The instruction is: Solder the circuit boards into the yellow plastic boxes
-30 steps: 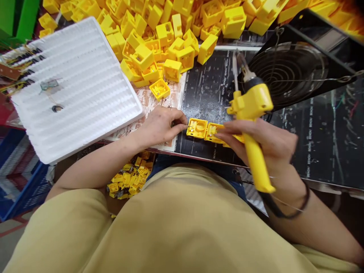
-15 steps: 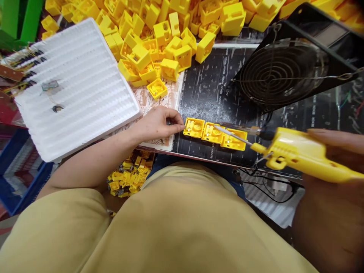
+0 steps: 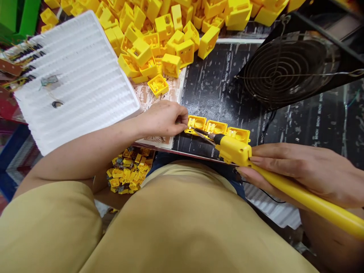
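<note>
I see the left hand (image 3: 163, 119) with fingers pinched together on the leftmost of three open yellow plastic housings (image 3: 217, 129) lined up at the black bench (image 3: 207, 83) front edge. Right hand (image 3: 307, 172) fingers clamp a yellow-handled soldering iron (image 3: 236, 149), its metal tip touching that leftmost housing.

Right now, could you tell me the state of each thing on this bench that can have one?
Left hand: fingers pinched at the leftmost housing.
Right hand: closed around the soldering iron, tip at the leftmost housing.
Three yellow housings: in a row, open side up.
Fan: tilted; spinning cannot be told.
White tray: almost bare.
Yellow pile: jumbled.
</note>
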`<state>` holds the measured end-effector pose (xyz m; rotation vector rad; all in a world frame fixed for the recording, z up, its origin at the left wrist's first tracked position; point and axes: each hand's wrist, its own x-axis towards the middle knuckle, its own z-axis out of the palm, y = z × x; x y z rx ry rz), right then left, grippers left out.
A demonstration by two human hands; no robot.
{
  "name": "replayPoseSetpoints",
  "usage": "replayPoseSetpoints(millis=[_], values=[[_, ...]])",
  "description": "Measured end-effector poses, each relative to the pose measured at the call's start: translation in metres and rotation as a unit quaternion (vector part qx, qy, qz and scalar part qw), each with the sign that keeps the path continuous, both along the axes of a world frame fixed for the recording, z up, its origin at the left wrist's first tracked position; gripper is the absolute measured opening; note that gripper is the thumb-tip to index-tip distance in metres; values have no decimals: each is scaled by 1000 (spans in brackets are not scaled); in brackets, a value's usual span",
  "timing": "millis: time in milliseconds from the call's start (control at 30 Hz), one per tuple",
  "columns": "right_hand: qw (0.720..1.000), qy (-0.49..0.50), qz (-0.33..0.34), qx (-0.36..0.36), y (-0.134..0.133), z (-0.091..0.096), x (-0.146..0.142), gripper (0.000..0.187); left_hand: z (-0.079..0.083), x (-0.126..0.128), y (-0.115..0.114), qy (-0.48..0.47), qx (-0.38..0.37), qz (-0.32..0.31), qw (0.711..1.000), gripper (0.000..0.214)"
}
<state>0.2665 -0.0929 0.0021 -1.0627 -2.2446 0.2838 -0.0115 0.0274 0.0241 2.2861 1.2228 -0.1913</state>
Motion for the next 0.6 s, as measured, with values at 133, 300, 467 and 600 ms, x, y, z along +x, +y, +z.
replayPoseSetpoints(millis=[133, 300, 467, 600], values=[[1000, -7, 20, -12, 3, 9, -1, 24, 7, 8, 3, 56, 25, -41, 997, 15], [995, 24, 85, 53, 14, 17, -6, 18, 13, 18, 5, 125, 29, -52, 990, 17], [993, 17, 92, 74, 14, 22, -3, 19, 16, 22, 5, 138, 32, -63, 988, 20], [999, 13, 33, 10, 8, 24, 8, 20, 18, 17, 8, 114, 17, -47, 992, 19]])
